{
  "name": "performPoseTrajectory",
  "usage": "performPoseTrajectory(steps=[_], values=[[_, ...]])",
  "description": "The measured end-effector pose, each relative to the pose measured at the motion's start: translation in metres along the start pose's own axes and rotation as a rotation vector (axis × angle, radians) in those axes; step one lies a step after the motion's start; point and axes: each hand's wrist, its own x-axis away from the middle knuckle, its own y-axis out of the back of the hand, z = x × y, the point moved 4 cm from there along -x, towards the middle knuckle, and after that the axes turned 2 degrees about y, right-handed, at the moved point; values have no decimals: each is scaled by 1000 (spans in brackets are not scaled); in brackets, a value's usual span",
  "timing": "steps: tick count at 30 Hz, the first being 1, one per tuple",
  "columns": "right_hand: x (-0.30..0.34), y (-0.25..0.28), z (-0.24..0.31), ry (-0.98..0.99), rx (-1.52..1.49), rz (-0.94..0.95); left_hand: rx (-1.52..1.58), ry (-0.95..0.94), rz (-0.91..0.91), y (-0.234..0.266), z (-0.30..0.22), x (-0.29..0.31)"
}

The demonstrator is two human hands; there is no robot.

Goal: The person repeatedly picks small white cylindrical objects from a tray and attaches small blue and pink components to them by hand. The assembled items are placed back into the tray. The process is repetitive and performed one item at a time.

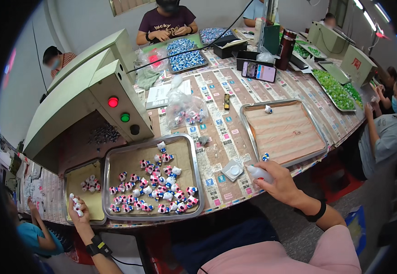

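Observation:
My left hand [82, 216] is closed around several small white figurine pieces [76, 205], over the edge of a small tray lined in yellow [85, 212]. In that tray sits a cluster of white and pink pieces [91, 183]. My right hand [278, 183] grips a white squeeze bottle [261, 174] near the table's front edge. A small blue and white piece [265, 157] shows just above that hand; whether the fingers touch it I cannot tell. Between my hands, a large metal tray [199, 182] holds many pink, white and blue figurines [155, 185].
A grey-green machine [93, 91] with red and green lights stands at the left. At the right lies a lined metal tray [285, 128] with one figurine [268, 109]. A white square dish [232, 170], a plastic bag [187, 109] and a phone [258, 71] are on the table. Other people sit around it.

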Motion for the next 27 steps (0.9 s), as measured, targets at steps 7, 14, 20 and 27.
performPoseTrajectory(steps=[7, 14, 20, 27], values=[[-6, -3, 11, 85, 165, -78, 581, 11, -9, 6, 2, 7], [-13, 0, 16, 158, 290, -28, 652, -48, 28, -19, 31, 13], [-17, -2, 18, 183, 327, -27, 535, 7, 157, -53, 41, 36], [-20, -6, 17, 228, 379, -31, 394, 73, 233, -105, 68, 86]])
